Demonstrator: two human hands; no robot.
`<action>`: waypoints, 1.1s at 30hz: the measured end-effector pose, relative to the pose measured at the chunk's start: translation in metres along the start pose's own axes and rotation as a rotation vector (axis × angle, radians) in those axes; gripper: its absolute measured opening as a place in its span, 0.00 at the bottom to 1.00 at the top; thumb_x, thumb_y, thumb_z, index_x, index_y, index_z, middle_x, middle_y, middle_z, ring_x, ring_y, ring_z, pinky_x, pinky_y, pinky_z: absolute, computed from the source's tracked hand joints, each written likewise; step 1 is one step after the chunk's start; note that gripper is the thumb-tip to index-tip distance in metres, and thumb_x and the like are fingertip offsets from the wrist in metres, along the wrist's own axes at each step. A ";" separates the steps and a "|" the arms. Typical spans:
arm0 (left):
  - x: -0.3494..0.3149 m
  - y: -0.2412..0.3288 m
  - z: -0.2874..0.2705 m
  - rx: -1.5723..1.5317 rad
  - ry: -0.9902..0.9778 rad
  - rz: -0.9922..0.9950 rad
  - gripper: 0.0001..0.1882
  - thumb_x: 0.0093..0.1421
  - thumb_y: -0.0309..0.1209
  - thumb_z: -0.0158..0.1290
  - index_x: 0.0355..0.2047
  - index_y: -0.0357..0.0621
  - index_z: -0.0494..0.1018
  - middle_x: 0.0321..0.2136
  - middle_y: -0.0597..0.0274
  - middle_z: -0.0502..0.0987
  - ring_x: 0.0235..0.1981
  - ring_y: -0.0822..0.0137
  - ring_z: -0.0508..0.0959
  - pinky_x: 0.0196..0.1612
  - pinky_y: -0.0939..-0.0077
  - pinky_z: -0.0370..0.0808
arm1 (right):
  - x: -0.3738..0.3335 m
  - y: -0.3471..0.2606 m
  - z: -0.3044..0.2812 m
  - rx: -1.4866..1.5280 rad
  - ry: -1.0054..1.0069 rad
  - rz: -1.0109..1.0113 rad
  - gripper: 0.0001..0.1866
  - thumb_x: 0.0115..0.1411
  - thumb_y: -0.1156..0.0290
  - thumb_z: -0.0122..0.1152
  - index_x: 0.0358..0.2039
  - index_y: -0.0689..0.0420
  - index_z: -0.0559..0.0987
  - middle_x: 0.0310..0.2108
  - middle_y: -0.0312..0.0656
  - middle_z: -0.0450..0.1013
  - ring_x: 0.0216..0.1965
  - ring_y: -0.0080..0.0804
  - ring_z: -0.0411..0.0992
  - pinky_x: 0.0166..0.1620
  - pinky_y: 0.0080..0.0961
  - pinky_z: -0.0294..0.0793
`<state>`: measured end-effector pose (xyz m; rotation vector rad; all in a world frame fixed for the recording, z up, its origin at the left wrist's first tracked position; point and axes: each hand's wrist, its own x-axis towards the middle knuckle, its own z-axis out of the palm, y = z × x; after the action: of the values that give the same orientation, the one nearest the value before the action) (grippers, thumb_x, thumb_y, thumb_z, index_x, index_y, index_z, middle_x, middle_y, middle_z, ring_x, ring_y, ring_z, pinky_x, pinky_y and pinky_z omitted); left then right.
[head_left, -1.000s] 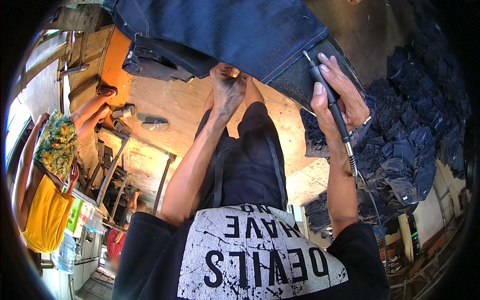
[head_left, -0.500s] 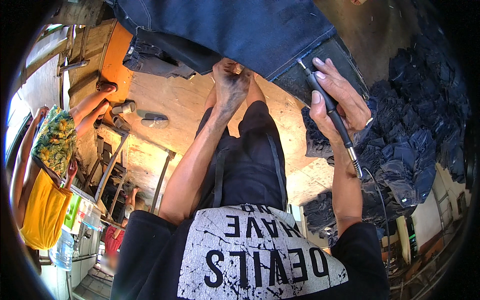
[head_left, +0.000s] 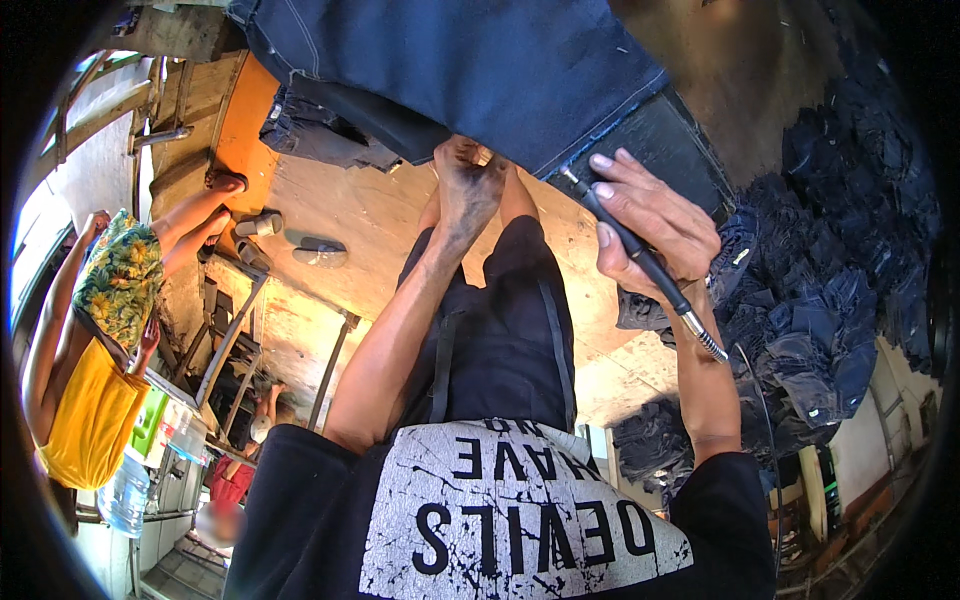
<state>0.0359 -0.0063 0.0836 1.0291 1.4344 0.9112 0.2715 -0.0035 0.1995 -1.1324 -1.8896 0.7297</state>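
Note:
Dark blue denim trousers (head_left: 450,75) lie over a flat dark board (head_left: 668,150), which shows past the fabric's stitched edge. My right hand (head_left: 668,222) is closed round a slim black rotary grinder handpiece (head_left: 632,244), held like a pen. Its small metal tip is at the fabric's lower right edge, close to the corner; whether it touches, I cannot tell. My left hand (head_left: 468,188) is closed at the garment's near edge, gripping the fabric there, with its fingertips partly hidden. A thin cable (head_left: 757,400) trails from the handpiece's spring end.
Heaps of dark denim garments (head_left: 800,290) lie on the right. More folded denim (head_left: 325,130) hangs under the trousers at left. A person in a yellow top (head_left: 90,415) sits at far left, near sandals (head_left: 262,224) and a water jug (head_left: 125,497). Another person in red is behind.
My right hand and the grinder have moved left and slightly down along the fabric edge, toward its near corner. My left hand keeps its grip. The view has shifted slightly.

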 end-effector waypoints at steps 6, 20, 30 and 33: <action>0.003 0.020 -0.025 0.144 -0.093 -0.187 0.09 0.62 0.19 0.62 0.42 0.30 0.78 0.41 0.60 0.82 0.40 0.73 0.77 0.41 0.73 0.77 | 0.013 -0.011 -0.009 0.072 0.239 0.085 0.16 0.66 0.78 0.64 0.53 0.63 0.84 0.50 0.51 0.85 0.57 0.47 0.84 0.66 0.49 0.79; 0.143 0.113 -0.255 0.336 0.185 0.215 0.46 0.61 0.36 0.74 0.72 0.38 0.60 0.69 0.38 0.62 0.57 0.49 0.81 0.59 0.61 0.82 | 0.095 -0.056 0.040 -0.322 0.464 0.522 0.31 0.54 0.62 0.83 0.56 0.57 0.80 0.64 0.59 0.76 0.69 0.63 0.70 0.77 0.53 0.59; 0.175 0.108 -0.212 0.485 0.161 0.462 0.42 0.57 0.35 0.76 0.65 0.31 0.65 0.56 0.43 0.79 0.52 0.52 0.81 0.58 0.61 0.77 | 0.071 -0.031 0.023 -0.314 0.515 0.536 0.16 0.58 0.72 0.72 0.47 0.54 0.82 0.44 0.50 0.84 0.48 0.56 0.81 0.56 0.43 0.79; 0.184 0.121 -0.213 0.380 0.093 0.194 0.34 0.55 0.35 0.76 0.54 0.35 0.69 0.47 0.47 0.80 0.49 0.55 0.81 0.54 0.61 0.77 | 0.078 -0.018 0.023 -0.254 0.547 0.493 0.16 0.56 0.75 0.72 0.46 0.57 0.82 0.40 0.48 0.84 0.45 0.47 0.83 0.53 0.40 0.80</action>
<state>-0.1684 0.2093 0.1604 1.4437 1.6461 0.8499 0.2218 0.0573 0.2282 -1.7848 -1.2702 0.3741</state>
